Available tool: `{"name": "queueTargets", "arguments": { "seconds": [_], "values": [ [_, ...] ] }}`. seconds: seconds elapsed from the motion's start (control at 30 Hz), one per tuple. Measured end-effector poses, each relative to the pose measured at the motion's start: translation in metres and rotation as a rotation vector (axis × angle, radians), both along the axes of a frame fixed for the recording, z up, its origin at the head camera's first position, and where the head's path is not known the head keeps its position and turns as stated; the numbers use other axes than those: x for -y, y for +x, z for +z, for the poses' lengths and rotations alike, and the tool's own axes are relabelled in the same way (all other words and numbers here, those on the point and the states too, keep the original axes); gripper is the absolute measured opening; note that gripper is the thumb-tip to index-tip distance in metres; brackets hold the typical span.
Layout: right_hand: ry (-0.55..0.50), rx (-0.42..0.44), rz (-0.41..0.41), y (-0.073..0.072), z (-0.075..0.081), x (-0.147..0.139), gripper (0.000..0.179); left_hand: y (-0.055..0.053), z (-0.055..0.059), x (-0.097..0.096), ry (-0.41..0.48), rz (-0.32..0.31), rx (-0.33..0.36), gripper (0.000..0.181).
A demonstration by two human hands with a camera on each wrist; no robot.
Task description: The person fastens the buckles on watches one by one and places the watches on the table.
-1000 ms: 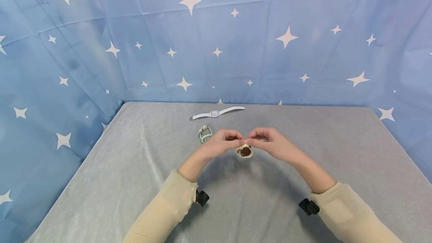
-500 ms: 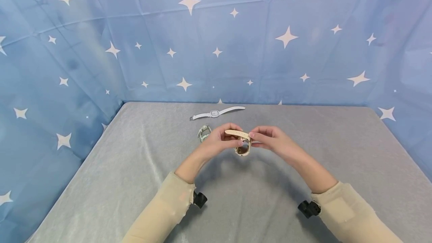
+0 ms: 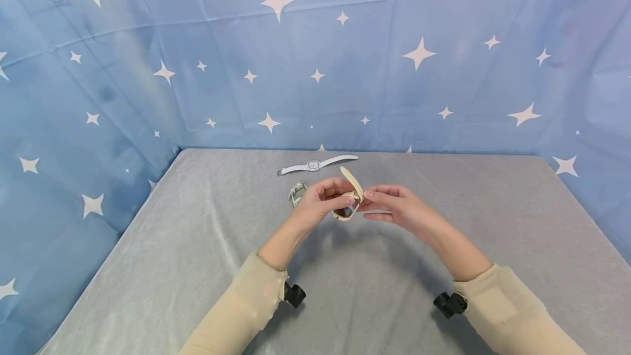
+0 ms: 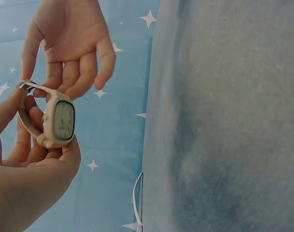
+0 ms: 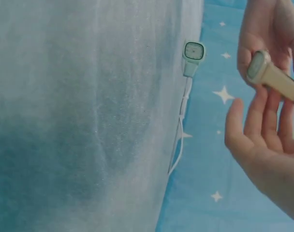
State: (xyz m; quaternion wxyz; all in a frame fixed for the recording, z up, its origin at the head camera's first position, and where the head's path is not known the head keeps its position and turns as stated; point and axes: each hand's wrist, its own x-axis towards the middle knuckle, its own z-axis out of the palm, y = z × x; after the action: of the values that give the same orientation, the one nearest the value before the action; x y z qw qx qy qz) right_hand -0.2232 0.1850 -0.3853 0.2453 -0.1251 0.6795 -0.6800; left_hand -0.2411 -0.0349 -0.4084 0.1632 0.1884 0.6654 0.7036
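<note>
A cream wristwatch (image 3: pixel 343 215) is held up above the table between both hands, its strap bent into a loop. My left hand (image 3: pixel 315 204) grips it, thumb over the strap and fingers curled behind. In the left wrist view the watch's squarish case (image 4: pixel 64 121) faces right, with the metal buckle (image 4: pixel 26 84) at the top of the loop. My right hand (image 3: pixel 404 206) pinches the strap beside the buckle with thumb and forefinger; its other fingers are spread. The strap's free end (image 3: pixel 349 178) sticks up and away from me.
On the grey cloth-covered table (image 3: pixel 236 267), a pale green watch (image 3: pixel 297 193) stands looped just behind my left hand, partly hidden by it. Farther back a white watch (image 3: pixel 313 166) lies stretched flat. A blue star-patterned curtain (image 3: pixel 345 70) hangs behind and at the sides.
The strap's free end has come into view and swung from pointing left to pointing up and away. The watch has tilted and shifted slightly left; the right hand's lower fingers have spread.
</note>
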Motion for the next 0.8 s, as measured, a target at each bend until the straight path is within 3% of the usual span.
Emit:
{"name": "queueTargets", "arguments": {
  "seconds": [0.13,0.3,0.53,0.8],
  "values": [
    [-0.103,-0.004,0.083,-0.002,-0.007,-0.001,0.019,0.0,0.002,-0.001,0.009,-0.022,0.03,0.022],
    [-0.198,-0.054,0.125,-0.004,-0.013,0.0,0.021,0.0,0.001,-0.001,0.036,-0.038,0.064,0.019],
    [-0.149,-0.123,0.087,-0.001,-0.012,0.002,0.016,-0.001,0.001,0.001,0.083,-0.071,0.102,0.024],
    [-0.097,-0.18,0.02,0.002,-0.01,0.007,0.015,0.001,0.004,0.0,0.099,-0.058,0.103,0.023]
  ]
}}
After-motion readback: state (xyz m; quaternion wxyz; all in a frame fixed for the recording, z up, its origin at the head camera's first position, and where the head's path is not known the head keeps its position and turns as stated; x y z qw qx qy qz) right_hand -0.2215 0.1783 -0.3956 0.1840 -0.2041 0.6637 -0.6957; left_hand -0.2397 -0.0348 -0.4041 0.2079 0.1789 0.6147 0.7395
